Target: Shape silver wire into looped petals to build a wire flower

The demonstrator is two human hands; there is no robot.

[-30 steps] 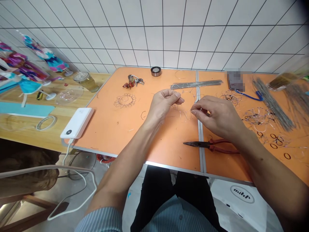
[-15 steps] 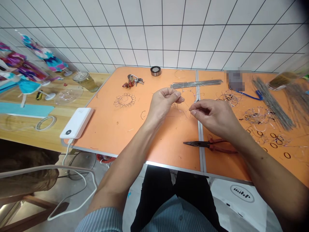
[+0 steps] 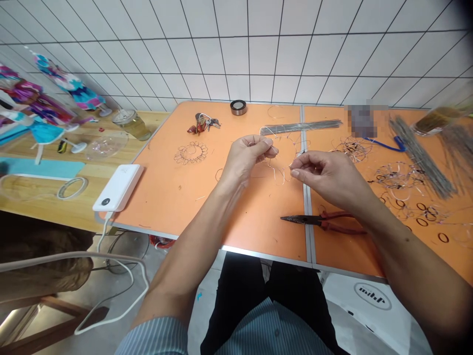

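Note:
My left hand (image 3: 249, 157) is closed in a pinch on a thin, shiny wire (image 3: 284, 176) bent into loose loops. The loops spread from its fingertips toward my right hand (image 3: 322, 171). Thumb and forefinger of the right hand are pressed together at the edge of these loops, on what looks like a fine part of the wire. Below the hands, long-nose pliers (image 3: 321, 222) with red handles lie across the table seam, partly under my right forearm. To the left, a finished-looking ring of wire loops (image 3: 191, 153) rests flat on the table.
A roll of black tape (image 3: 238, 107) and a bunch of keys (image 3: 203, 124) lie toward the wall. Straight wires (image 3: 301, 127) lie bundled behind my hands. Wire rings (image 3: 399, 176) and small dark hoops (image 3: 422, 222) are at right. A white power bank (image 3: 118, 187) sits at the left edge.
The wire loops between my hands have shifted, hanging lower and a little left of the right fingertips. Both hands stay nearly in place, the left one slightly turned.

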